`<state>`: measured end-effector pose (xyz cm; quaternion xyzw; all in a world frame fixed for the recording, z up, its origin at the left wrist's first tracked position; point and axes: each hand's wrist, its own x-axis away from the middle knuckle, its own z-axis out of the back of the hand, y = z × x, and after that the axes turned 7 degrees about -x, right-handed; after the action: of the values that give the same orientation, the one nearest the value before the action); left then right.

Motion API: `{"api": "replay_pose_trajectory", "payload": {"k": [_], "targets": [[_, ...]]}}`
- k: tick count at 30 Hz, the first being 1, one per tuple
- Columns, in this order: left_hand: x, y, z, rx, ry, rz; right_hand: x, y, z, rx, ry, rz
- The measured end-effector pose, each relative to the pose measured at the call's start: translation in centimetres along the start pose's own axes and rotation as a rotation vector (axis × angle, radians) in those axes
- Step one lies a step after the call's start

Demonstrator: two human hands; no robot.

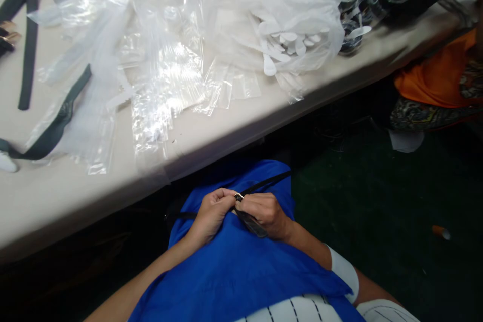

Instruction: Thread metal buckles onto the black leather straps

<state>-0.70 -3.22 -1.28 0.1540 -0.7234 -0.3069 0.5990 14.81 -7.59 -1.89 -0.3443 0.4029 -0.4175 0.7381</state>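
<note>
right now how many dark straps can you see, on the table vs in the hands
Dark straps on the table: 3
Dark strap held by left hand and right hand: 1
Total: 4

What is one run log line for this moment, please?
left hand: pinching black strap | right hand: gripping strap at buckle | place: blue cloth

Glare on plastic bags (162, 60) — under-table dark, top-right edge blurred w/ motion.
</note>
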Motion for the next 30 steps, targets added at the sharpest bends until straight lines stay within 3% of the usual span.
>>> {"api": "replay_pose_trajectory", "payload": {"k": [7,14,21,26,30], "targets": [[0.4,-0.1,-0.3,0.015,0.005,-0.011,0.1,-0.2,-0.1,-0.022,-0.002,0.016],[0.8,-0.1,-0.5,0.034,0.043,0.081,0.7,-0.2,-0.6,0.002,-0.019,-0.007],[0.1,-0.2,-0.2,0.011,0.061,0.011,0.7,0.2,-1.4,0.106,0.005,0.019],[-0.5,0.9,1.3,-0.047,-0.089,-0.083,0.7,-0.3,-0.8,0.105,0.148,0.055],[-0.6,1.3,2.8,-0.105,-0.301,-0.100,0.5,-0.2,0.4,0.068,0.308,-0.107]]}}
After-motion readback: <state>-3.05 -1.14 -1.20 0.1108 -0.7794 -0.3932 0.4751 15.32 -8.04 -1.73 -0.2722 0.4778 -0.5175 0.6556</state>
